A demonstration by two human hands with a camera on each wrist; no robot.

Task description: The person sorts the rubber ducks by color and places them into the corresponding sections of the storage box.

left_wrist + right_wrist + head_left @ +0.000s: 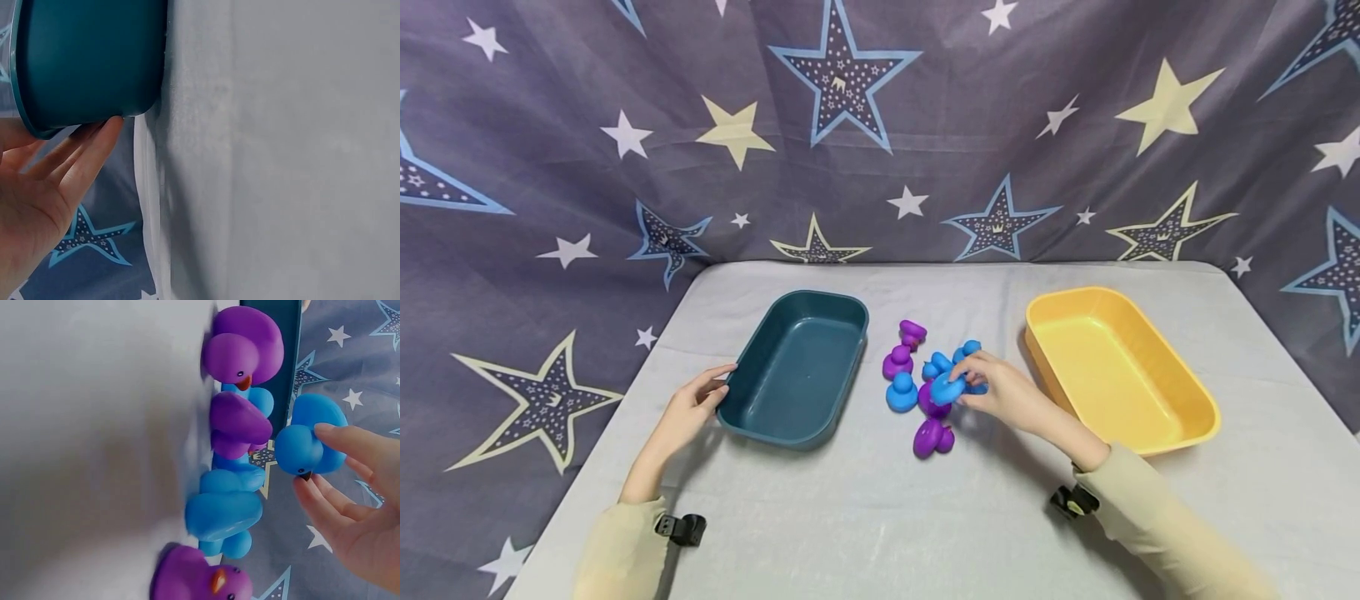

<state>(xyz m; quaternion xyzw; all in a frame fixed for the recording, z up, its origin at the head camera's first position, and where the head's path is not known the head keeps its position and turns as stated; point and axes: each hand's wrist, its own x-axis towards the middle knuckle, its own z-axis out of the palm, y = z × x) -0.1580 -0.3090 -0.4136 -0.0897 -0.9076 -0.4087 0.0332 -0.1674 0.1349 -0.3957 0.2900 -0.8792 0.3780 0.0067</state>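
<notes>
My right hand (1003, 392) pinches a blue rubber duck (947, 390) between thumb and fingers, above the other ducks. In the right wrist view this duck (299, 449) is raised off the table, its dark beak near a fingertip. Below and around it lie several blue and purple rubber ducks, among them a purple duck (928, 438) in front, a blue duck (902, 393) to the left and a purple duck (898, 363) behind. My left hand (685, 415) touches the near left side of a teal bin (800, 442). Its fingers (94, 147) lie fairly straight against the bin's outside.
A yellow bin (1180, 446) stands on the right of the white-covered table (865, 525), beyond the right forearm. The ducks lie between the two bins. A dark star-patterned cloth (880, 192) hangs behind the table and on its left and right.
</notes>
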